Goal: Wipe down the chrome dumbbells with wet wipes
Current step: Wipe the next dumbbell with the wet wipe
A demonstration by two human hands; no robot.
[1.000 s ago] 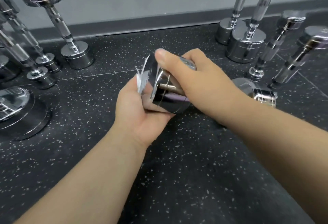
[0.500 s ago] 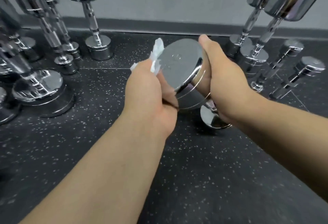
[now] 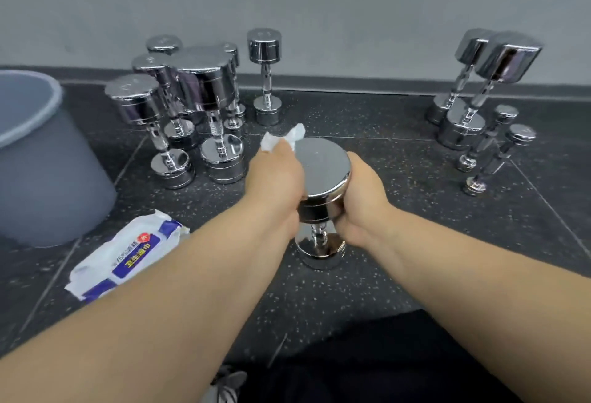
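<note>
My left hand (image 3: 275, 179) is curled round a wipe (image 3: 283, 140) and presses it against the left edge of the upper head of the dumbbell (image 3: 321, 163). My right hand (image 3: 361, 207) grasps that same head from the other side, fingers wrapped round its wall. The dumbbell stands on end in the middle of my feed, its lower head resting on the floor (image 3: 415, 226) and its handle showing between my wrists. The floor is dark, speckled matting with thin seams, and it meets a grey wall (image 3: 319, 3) at a dark skirting. A grey bin (image 3: 41, 172) sits at the far left, cut off by the edge of my view. A left cluster (image 3: 204, 89) of chrome dumbbells stands on end near the wall, with one slim one just to its right. A right group (image 3: 499, 63) of four stands well apart from it, two big and two small. A pack (image 3: 128, 255) of wipes lies flat beside the bin, partly under my left forearm. The white folds of the wipe poke up above my fingers.
</note>
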